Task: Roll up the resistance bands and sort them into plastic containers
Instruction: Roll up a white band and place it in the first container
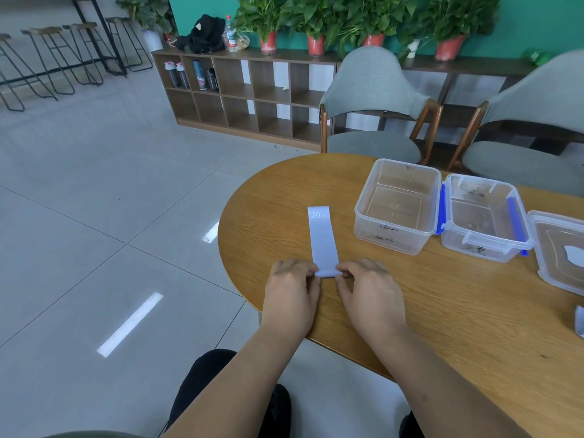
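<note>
A pale lavender resistance band [321, 237] marked "20 LB" lies flat on the round wooden table [442, 311], running away from me. Its near end is curled into a small roll. My left hand [292, 287] pinches the roll's left side and my right hand [368, 286] pinches its right side. Two clear plastic containers stand to the right: one without clips [397, 206] and one with blue clips [483, 218]. Both look empty of bands.
A clear lid [559, 251] lies at the table's right edge, with a bit of another pale band [579, 324] below it. Two grey chairs [376, 105] stand behind the table. The table's left edge curves close to my left hand.
</note>
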`<state>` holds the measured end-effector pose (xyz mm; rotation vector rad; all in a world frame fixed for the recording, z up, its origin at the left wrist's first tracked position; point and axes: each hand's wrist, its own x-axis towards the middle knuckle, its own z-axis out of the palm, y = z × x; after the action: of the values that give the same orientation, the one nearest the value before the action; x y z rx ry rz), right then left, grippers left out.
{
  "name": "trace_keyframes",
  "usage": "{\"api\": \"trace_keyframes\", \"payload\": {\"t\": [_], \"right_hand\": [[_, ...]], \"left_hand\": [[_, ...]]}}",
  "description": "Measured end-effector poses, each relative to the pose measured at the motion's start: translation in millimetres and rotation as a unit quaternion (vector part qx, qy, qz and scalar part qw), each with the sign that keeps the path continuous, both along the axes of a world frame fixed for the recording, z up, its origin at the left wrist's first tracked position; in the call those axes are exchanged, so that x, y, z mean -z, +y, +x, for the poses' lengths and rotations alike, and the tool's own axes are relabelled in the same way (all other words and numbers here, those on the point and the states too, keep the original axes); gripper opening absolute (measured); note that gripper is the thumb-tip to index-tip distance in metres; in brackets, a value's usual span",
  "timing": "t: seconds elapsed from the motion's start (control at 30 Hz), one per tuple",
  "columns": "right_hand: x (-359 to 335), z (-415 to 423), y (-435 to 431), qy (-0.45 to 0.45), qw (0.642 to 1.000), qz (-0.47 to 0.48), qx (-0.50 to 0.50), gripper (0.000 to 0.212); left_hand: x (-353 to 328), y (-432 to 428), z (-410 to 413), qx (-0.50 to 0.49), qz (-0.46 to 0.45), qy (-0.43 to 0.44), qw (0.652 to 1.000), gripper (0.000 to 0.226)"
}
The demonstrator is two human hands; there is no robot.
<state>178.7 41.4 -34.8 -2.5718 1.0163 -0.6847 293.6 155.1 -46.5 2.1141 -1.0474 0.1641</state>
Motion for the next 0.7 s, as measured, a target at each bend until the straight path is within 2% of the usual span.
{"api": "trace_keyframes", "payload": {"t": [0.2, 0.3, 0.43, 0.57, 0.7], "right_hand": [[-1, 3, -3, -0.007, 1.0, 0.017, 0.003, 0.028], [-3, 2, -3, -0.025, 0.999, 0.034, 0.006, 0.021], [-1, 3, -4, -0.013, 1.0, 0.009, 0.005, 0.018], [5, 6, -4, -0.008, 1.0, -0.003, 0.007, 0.026], [6, 8, -6, -0.02, 1.0, 0.006, 0.013, 0.025]], "left_hand": [[-5, -2, 1, -0.01, 0.009, 0.019, 1.0, 0.022], [-6, -3, 2, -0.009, 0.002, 0.045, 0.999, 0.023], [-6, -4, 2, -0.015, 0.008, 0.023, 1.0, 0.016], [1, -7, 0, -0.014, 0.004, 0.001, 1.0, 0.019], [3, -8, -3, -0.033, -0.003, 0.011, 0.999, 0.02]]}}
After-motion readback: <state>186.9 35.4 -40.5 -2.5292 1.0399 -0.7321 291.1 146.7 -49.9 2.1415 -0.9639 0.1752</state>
